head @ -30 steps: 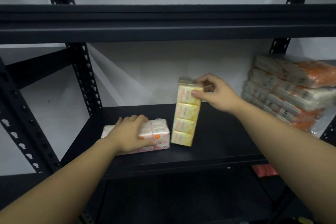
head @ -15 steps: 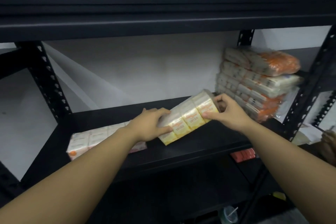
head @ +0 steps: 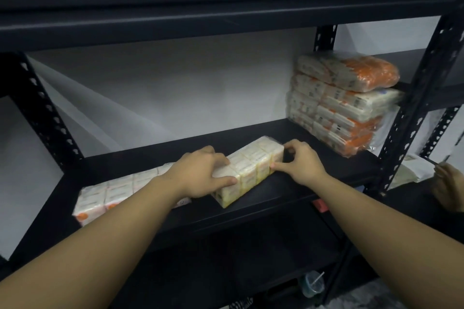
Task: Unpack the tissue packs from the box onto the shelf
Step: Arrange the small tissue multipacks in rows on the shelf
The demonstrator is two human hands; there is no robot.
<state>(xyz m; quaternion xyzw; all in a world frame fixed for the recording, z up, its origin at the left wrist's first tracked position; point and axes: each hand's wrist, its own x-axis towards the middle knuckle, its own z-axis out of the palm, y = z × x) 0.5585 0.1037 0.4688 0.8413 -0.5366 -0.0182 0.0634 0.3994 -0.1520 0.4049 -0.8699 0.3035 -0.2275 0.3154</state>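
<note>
Both my hands on the yellow tissue pack (head: 253,165), mid-frame on the shelf (head: 288,188).
My left hand (head: 200,175) and right hand (head: 301,163) curl their fingers round its ends.

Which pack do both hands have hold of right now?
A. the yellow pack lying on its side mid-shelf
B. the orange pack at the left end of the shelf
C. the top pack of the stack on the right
A: the left hand and the right hand both grip the yellow pack, which lies flat on the shelf.
</note>
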